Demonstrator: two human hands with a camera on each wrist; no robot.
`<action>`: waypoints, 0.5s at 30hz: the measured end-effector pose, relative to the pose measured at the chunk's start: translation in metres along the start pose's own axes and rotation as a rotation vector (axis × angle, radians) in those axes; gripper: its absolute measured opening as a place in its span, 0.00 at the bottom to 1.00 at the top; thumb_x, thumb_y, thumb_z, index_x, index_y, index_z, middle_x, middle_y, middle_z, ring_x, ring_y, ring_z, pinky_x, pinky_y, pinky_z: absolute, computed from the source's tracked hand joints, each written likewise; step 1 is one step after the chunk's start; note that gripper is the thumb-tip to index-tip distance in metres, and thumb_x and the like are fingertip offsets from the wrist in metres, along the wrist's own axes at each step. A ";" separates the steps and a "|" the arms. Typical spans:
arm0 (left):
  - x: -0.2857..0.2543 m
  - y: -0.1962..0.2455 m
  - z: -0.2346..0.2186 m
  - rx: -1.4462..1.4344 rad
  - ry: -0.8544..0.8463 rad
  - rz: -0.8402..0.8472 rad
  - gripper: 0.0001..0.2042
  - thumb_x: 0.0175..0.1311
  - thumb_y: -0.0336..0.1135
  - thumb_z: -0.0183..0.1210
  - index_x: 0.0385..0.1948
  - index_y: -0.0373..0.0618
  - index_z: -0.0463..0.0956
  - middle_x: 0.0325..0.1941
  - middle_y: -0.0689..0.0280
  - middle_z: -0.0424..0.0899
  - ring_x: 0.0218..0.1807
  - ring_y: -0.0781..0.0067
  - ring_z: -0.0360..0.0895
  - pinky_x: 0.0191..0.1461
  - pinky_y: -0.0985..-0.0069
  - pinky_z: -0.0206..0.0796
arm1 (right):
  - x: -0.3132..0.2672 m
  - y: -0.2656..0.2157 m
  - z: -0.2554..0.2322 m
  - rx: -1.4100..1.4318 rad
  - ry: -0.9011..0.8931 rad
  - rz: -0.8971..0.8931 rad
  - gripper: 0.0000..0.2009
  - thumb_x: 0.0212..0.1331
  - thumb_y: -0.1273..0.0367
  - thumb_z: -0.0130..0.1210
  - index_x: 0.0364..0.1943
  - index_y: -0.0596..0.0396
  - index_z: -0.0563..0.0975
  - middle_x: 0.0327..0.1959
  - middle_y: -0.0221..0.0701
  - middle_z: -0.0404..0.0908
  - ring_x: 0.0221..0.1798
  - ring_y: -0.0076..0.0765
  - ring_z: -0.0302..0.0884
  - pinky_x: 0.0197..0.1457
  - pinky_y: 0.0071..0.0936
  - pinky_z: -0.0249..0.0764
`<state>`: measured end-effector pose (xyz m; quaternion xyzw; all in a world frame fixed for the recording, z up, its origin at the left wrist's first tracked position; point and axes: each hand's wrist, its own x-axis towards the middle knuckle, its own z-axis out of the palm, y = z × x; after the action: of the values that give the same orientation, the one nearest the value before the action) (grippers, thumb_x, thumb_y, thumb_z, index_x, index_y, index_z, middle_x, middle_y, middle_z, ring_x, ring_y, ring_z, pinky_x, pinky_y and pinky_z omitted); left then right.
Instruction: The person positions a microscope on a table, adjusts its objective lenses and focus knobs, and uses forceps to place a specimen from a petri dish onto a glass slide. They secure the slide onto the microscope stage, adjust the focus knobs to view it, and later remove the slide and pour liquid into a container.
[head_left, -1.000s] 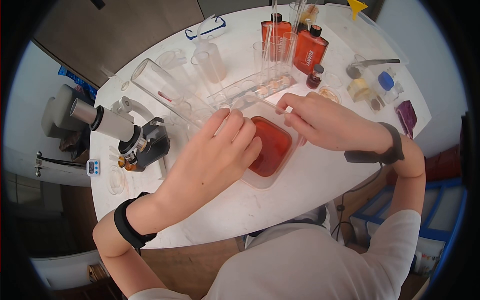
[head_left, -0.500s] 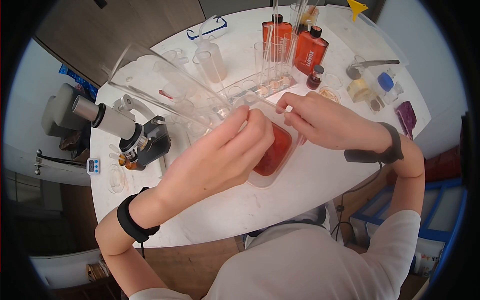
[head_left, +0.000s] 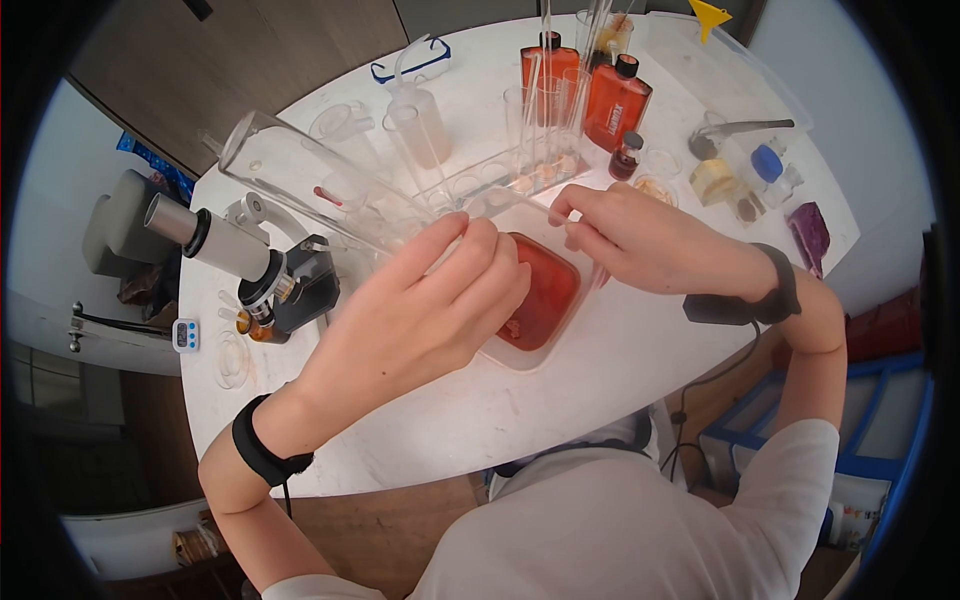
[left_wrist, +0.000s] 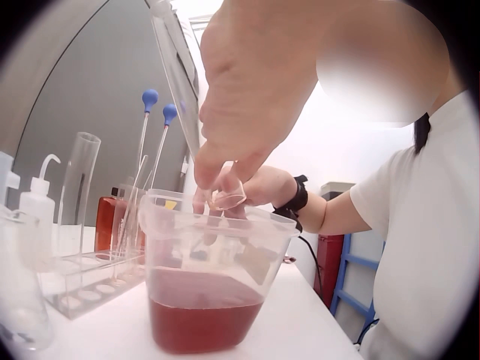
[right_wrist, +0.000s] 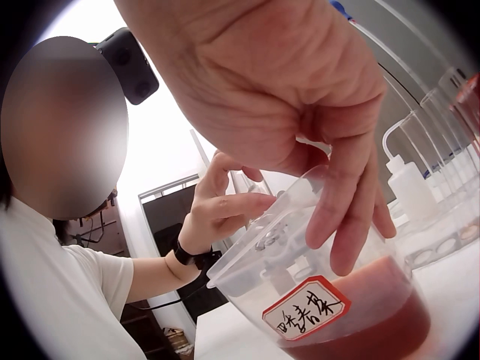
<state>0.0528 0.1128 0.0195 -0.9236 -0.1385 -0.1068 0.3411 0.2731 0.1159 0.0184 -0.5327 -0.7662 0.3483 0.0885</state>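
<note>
A clear plastic tub with red liquid stands on the table in front of the person; a handwritten label is on its wall. From the left, my left hand reaches over the tub. Its fingers grip one end of a long clear glass cylinder, which slants up and away to the left. Below those fingers, the left wrist view shows a glass rim over the tub's opening. My right hand pinches the tub's far right rim, with other fingers along the outer wall.
Behind the tub is a clear rack with glass tubes. Red bottles and a dark vial stand beyond it. A microscope is at the left, a wash bottle at the back. Small jars sit at the right.
My left hand moved right over the tub, then back left. The cylinder's far end swung out to the left and has since dipped slightly. My right hand has stayed on the rim.
</note>
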 end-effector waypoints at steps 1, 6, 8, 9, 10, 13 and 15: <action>0.000 0.001 0.001 -0.042 -0.008 -0.010 0.15 0.43 0.30 0.57 0.37 0.53 0.75 0.38 0.65 0.70 0.44 0.67 0.69 0.53 0.72 0.63 | 0.000 0.000 0.000 0.004 0.003 0.008 0.09 0.60 0.73 0.36 0.41 0.64 0.66 0.30 0.42 0.78 0.25 0.32 0.79 0.30 0.24 0.72; 0.000 -0.002 0.001 -0.059 0.021 -0.040 0.15 0.43 0.29 0.57 0.37 0.54 0.74 0.38 0.65 0.69 0.44 0.66 0.70 0.53 0.71 0.63 | -0.003 0.006 0.002 0.028 0.016 -0.002 0.10 0.60 0.74 0.36 0.41 0.63 0.66 0.30 0.42 0.78 0.25 0.32 0.79 0.30 0.24 0.72; 0.001 -0.002 -0.001 -0.064 0.007 -0.036 0.15 0.43 0.29 0.57 0.38 0.54 0.74 0.37 0.65 0.69 0.44 0.66 0.70 0.53 0.71 0.63 | -0.004 0.008 0.002 0.029 0.017 -0.003 0.10 0.60 0.73 0.37 0.41 0.63 0.66 0.30 0.41 0.78 0.25 0.32 0.79 0.30 0.24 0.72; 0.002 -0.003 -0.002 -0.060 -0.001 -0.040 0.16 0.43 0.29 0.57 0.38 0.54 0.74 0.38 0.65 0.69 0.44 0.66 0.70 0.53 0.71 0.63 | -0.004 0.011 0.003 0.047 0.046 -0.041 0.10 0.61 0.71 0.37 0.39 0.66 0.67 0.26 0.43 0.76 0.24 0.34 0.79 0.28 0.27 0.71; 0.002 -0.003 -0.003 -0.057 -0.007 -0.044 0.16 0.43 0.29 0.57 0.38 0.54 0.74 0.38 0.65 0.69 0.44 0.66 0.70 0.53 0.71 0.63 | -0.004 0.013 0.004 0.066 0.076 -0.077 0.12 0.62 0.69 0.37 0.37 0.68 0.67 0.22 0.45 0.74 0.23 0.36 0.78 0.26 0.30 0.70; 0.003 -0.004 0.000 -0.050 0.006 -0.062 0.16 0.42 0.29 0.57 0.38 0.55 0.73 0.38 0.65 0.69 0.45 0.66 0.69 0.52 0.71 0.64 | -0.004 0.020 0.007 0.036 0.113 -0.131 0.12 0.62 0.70 0.37 0.38 0.68 0.67 0.22 0.45 0.74 0.23 0.36 0.79 0.26 0.29 0.70; 0.005 -0.004 -0.001 -0.053 -0.001 -0.060 0.16 0.42 0.29 0.57 0.38 0.55 0.74 0.38 0.65 0.69 0.45 0.66 0.69 0.53 0.71 0.64 | -0.007 0.020 0.006 0.080 0.102 -0.109 0.12 0.62 0.70 0.36 0.39 0.68 0.67 0.22 0.45 0.74 0.24 0.36 0.79 0.27 0.29 0.70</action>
<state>0.0565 0.1158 0.0240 -0.9278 -0.1636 -0.1201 0.3132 0.2883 0.1110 0.0028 -0.5034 -0.7740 0.3456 0.1672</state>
